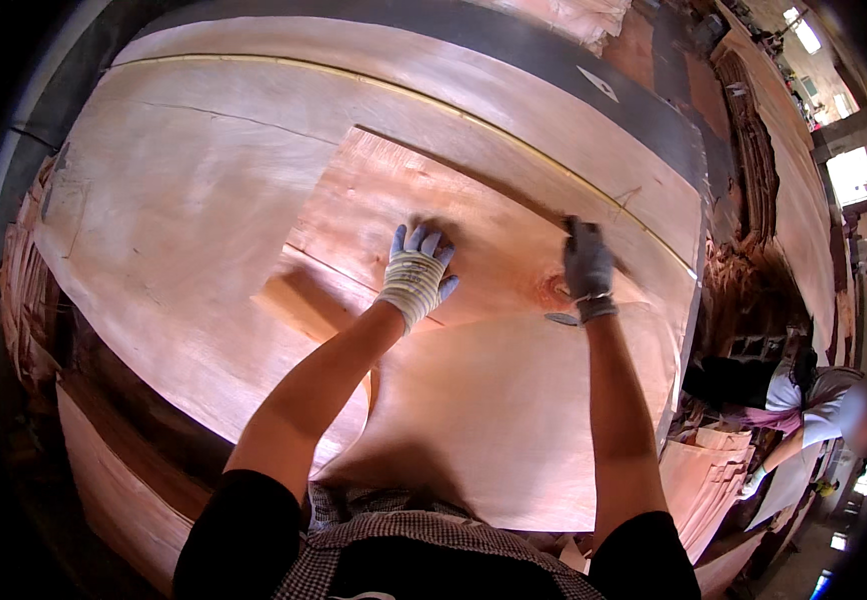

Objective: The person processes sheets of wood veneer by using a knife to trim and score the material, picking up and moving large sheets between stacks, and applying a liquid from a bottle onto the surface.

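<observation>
A reddish veneer sheet (494,225) with a knot near its right part lies over larger, paler veneer (194,190). My left hand (419,265), in a grey-palmed glove with a striped cuff, presses flat on it with fingers spread. My right hand (589,265), in a dark grey glove, is closed at the sheet's far right edge; what it holds, if anything, is hidden. A small grey oval piece (561,319) shows beside the right wrist; its kind is unclear. The sheet's left part has a split, and a flap (304,300) there curls up. Another smooth veneer piece (494,420) reaches toward my body.
A thin yellowish strip (424,98) runs across the far side of the table. Stacked veneer (124,470) stands at the lower left, with more stacks (709,480) at the right. A co-worker (804,400) bends over sheets at the far right.
</observation>
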A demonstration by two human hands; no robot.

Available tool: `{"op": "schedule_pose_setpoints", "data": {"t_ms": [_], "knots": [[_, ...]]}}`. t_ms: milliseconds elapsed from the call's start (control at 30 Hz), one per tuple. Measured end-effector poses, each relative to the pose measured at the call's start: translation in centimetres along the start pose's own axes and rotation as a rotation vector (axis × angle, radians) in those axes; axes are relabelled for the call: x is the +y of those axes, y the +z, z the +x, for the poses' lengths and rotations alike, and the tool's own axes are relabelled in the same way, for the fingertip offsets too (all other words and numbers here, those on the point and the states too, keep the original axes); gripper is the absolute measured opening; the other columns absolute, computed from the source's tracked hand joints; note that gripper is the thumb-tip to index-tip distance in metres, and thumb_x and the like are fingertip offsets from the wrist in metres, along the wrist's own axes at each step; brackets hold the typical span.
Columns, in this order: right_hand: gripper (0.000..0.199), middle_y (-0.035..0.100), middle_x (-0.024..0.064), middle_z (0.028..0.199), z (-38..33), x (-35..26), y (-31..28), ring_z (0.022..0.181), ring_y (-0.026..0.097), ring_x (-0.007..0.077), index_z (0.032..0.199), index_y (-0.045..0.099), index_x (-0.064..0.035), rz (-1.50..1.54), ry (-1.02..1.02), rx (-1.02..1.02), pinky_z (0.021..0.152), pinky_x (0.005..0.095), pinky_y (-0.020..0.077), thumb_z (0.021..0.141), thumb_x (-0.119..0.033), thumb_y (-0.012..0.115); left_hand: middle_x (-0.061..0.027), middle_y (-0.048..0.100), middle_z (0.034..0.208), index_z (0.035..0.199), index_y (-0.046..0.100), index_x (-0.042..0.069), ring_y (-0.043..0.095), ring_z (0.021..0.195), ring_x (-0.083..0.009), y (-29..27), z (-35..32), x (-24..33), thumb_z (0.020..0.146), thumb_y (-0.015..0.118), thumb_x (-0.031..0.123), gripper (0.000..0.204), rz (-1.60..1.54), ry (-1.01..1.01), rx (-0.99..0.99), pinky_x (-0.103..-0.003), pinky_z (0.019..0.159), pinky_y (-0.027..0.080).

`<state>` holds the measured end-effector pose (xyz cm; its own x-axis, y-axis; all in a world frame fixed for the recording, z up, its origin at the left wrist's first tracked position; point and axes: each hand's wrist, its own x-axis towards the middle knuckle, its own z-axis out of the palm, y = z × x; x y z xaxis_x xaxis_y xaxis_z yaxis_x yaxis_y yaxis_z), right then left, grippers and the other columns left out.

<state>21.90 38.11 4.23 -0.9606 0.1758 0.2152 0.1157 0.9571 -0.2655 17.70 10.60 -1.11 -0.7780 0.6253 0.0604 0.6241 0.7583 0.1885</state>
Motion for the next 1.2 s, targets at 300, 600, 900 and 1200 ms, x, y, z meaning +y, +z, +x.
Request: {"op": "schedule_pose_setpoints", "data": {"t_ms": [300, 600, 900, 1200], "knots": [[0.024, 0.057, 0.0023, 0.071, -0.7, -6.3, 6.3, 0.051, 0.051, 0.0097, 0.106, 0.061, -0.0096, 0.94, 0.43, -0.532, 0.045, 0.0244, 0.0443, 0.088, -0.022, 0.05, -0.0081, 0.051, 0.128, 0.119, 0.053, 0.01, 0.046, 0.116, -0.0276, -1.3, 4.0, -18.1, 0.082, 0.052, 0.016, 0.038, 0.008, -0.215, 0.527, -0.04, 0.098, 0.035], [0.02, 0.061, 0.011, 0.07, 6.7, -18.2, 11.5, 0.055, 0.06, 0.0208, 0.103, 0.05, -0.0066, 0.412, -0.005, -0.62, 0.047, 0.0344, 0.0498, 0.089, -0.021, 0.049, -0.0108, 0.048, 0.129, 0.127, 0.046, 0.007, 0.044, 0.118, -0.0296, 0.1, 3.2, -18.5, 0.079, 0.05, 0.008, 0.048, -0.079, -0.291, 0.531, -0.04, 0.102, 0.031], [0.021, 0.066, 0.012, 0.083, 8.1, -24.1, 16.6, 0.067, 0.065, 0.0274, 0.107, 0.051, -0.012, -0.222, -0.277, -0.465, 0.044, 0.0481, 0.0466, 0.087, -0.018, 0.048, -0.0185, 0.044, 0.132, 0.135, 0.037, 0.012, 0.04, 0.121, -0.0347, -0.4, 3.1, -18.4, 0.074, 0.047, -0.001, 0.063, -0.171, -0.427, 0.406, -0.042, 0.103, 0.031], [0.027, 0.064, 0.0042, 0.079, -1.5, -14.1, 14.6, 0.055, 0.062, 0.0228, 0.113, 0.052, -0.0212, -0.048, -0.277, -0.359, 0.037, 0.04, 0.0413, 0.086, -0.019, 0.05, -0.0138, 0.046, 0.13, 0.119, 0.052, 0.005, 0.037, 0.124, -0.0325, 1.4, 4.0, -7.5, 0.08, 0.053, 0.017, 0.041, -0.499, 0.112, 0.259, -0.041, 0.107, 0.027]]}}
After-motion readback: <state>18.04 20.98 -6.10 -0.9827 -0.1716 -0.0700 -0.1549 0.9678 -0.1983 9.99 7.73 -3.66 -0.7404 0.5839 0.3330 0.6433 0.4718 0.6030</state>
